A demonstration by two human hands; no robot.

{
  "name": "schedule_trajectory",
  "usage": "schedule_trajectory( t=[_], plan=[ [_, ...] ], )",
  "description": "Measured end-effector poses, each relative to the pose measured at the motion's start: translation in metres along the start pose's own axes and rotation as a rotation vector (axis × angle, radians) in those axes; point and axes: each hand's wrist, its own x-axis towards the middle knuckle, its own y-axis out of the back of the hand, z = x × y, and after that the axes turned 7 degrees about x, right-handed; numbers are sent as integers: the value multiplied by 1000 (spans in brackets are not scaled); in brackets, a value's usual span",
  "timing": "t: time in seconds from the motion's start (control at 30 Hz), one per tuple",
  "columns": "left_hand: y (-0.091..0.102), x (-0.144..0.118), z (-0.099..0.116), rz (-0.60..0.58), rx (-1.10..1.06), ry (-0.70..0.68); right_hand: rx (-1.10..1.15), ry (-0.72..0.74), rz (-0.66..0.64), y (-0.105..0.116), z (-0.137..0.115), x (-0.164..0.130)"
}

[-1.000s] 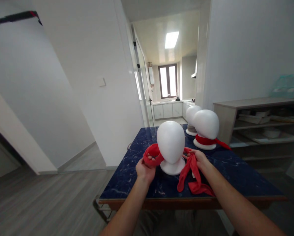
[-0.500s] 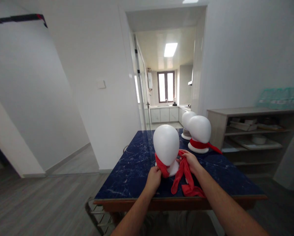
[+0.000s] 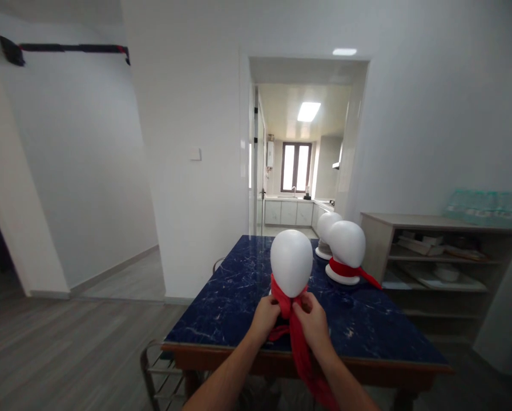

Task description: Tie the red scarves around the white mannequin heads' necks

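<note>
A smooth white mannequin head [image 3: 291, 260] stands upright near the front of the blue marbled table [image 3: 221, 308]. Round its neck lies a red scarf [image 3: 299, 345], whose long end hangs down over the table's front edge. My left hand [image 3: 266, 317] pinches the scarf at the left front of the neck. At the right front, my right hand [image 3: 313, 319] grips the scarf close to my left hand. Where the two parts of the scarf meet, my fingers partly hide the cloth. The head's base is mostly hidden behind hands and scarf.
Behind to the right stands another white mannequin head [image 3: 346, 245] with a dark red scarf [image 3: 345, 268] round its neck. A third head [image 3: 327, 225] is partly behind it. An open shelf [image 3: 410, 220] carries bottles [image 3: 487, 206]. A metal rack [image 3: 161, 371] stands at the table's left front.
My right hand has come from the right side of the neck to the front, bringing the scarf with it. The scarf's long end now hangs over the table edge. The view has tilted up.
</note>
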Motion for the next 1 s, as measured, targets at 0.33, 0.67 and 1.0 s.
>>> schedule_trajectory(
  t=[0.33, 0.67, 1.0],
  plan=[
    [0, -1, 5, 26, -33, -36, -172, 70, 29, -12, -6, -5],
    [-8, -6, 16, 33, -63, 41, 173, -153, 3, -19, -5, -10],
    [-9, 1, 19, 68, -35, 83, 93, -152, -41, -19, -9, 11]
  ],
)
